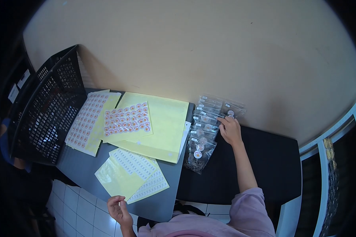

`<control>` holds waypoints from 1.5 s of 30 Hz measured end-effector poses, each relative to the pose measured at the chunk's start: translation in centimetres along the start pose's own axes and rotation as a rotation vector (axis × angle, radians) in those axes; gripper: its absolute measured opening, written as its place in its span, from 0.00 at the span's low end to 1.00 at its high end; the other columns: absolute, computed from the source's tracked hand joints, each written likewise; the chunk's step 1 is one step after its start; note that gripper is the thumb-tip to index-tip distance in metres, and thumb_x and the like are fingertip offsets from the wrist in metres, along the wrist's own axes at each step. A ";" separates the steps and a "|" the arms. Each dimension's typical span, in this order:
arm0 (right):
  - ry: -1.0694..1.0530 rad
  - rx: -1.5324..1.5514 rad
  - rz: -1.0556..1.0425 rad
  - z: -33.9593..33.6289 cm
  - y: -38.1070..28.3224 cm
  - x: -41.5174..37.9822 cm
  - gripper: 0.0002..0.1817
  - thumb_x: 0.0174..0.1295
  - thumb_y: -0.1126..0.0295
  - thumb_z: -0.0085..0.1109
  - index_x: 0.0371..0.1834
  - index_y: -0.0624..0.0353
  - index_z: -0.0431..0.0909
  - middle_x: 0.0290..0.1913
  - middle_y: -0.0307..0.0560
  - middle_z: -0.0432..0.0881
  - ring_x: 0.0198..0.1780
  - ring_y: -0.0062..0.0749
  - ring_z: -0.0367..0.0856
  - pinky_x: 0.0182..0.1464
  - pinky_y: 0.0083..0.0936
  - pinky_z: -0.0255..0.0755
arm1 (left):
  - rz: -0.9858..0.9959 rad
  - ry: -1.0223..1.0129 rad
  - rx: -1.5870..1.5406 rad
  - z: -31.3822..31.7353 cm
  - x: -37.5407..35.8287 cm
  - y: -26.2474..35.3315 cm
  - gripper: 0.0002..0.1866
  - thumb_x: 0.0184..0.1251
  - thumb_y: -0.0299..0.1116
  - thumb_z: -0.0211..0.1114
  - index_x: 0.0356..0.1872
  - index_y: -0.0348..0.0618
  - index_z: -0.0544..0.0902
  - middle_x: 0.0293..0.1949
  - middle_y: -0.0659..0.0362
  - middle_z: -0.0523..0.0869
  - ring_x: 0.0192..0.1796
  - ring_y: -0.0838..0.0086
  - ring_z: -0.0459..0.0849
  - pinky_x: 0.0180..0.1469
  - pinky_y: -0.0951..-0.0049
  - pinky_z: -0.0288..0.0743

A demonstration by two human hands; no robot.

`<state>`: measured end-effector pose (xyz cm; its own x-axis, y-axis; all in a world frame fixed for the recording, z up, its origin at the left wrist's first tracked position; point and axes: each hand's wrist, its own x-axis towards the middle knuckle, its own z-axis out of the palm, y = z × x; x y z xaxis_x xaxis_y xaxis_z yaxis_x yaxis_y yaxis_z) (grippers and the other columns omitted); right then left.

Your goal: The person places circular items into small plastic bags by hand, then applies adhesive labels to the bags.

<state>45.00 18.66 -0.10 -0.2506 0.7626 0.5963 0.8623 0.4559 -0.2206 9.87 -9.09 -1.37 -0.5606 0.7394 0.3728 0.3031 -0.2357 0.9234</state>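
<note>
My right hand (231, 130) is over a clear plastic bag (238, 107) at the back of the black surface, its fingers bent and touching the bag. Right at the fingertips is a round white sticker (230, 113); the exact grip is partly hidden. To its left lies an overlapping row of clear bags with small white labels. The nearest bag (200, 158) shows round stickers and dark, coiled contents. My left hand (119, 210) hovers at the grey table's front edge, fingers loosely curled and apart, with nothing visible in it. Close to it is a sheet of small labels (150, 187).
Sheets of round stickers (128, 119) lie on large yellow backing paper (168, 126) on the grey table (156, 207). A tall black perforated basket (47, 106) stands at left, with part of another person (16, 154) behind it. A beige wall (194, 51) borders the back.
</note>
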 end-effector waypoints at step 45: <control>0.002 0.592 0.649 4.3 -10.0 -13.1 0.39 0.35 0.60 0.71 0.50 0.64 0.62 0.43 0.50 0.70 0.42 0.33 0.72 0.40 0.25 0.66 | 0.000 -0.167 -0.128 4.4 -0.9 0.3 0.10 0.54 0.16 0.50 0.38 0.36 0.69 0.33 0.54 0.72 0.37 0.73 0.73 0.43 0.75 0.67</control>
<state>37.73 6.07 -8.98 0.2118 0.9533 0.2154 0.4644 0.0958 -0.8804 13.86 -7.10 -1.83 -0.4223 0.8311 0.3620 0.1968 -0.3057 0.9316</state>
